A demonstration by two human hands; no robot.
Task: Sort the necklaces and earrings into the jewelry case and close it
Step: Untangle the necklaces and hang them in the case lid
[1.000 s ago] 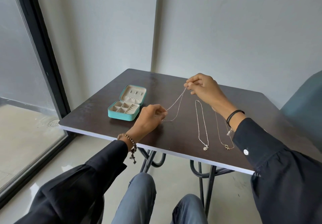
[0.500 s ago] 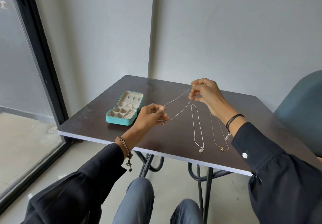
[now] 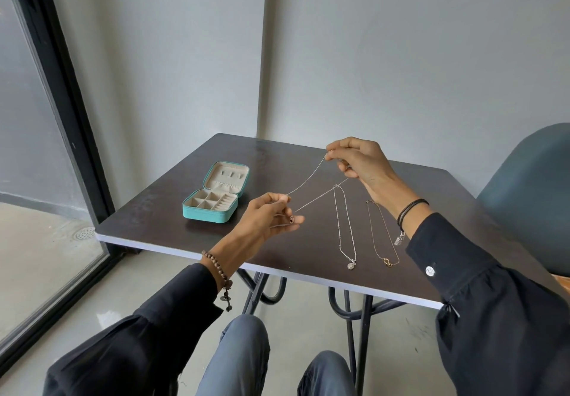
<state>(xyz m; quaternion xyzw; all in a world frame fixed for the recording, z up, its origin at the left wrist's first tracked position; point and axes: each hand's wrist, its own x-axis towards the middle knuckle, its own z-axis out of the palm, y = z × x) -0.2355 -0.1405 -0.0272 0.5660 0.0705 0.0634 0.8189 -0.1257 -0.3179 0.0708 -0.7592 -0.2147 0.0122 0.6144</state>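
While both hands hold a thin silver chain [image 3: 308, 184] taut above the table [image 3: 172, 204], the thing that matters is where the jewelry case [image 3: 212, 201] lies from that grip: off to the left of the left hand [image 3: 265, 218], close beside it, and well away from the right hand [image 3: 359, 162]. The chain's long axis runs from the left hand up and away to the right hand, two strands stretched between them, so the left end is the one nearer the case, which stands open, its lid upright behind the divided tray.

The left hand is pinched shut on the near end of the chain, thumb and forefinger together, with what looks like a small dark pendant at the fingertips. The right hand is likewise closed on the far end, fingers curled tight around it.

To the right of the held chain, under the right forearm, a beaded silver necklace [image 3: 345, 226] and a gold necklace [image 3: 382, 235] lie lengthwise on the table; neither is touched. No earrings can be made out. The case tray looks empty, so the sorting appears barely begun.
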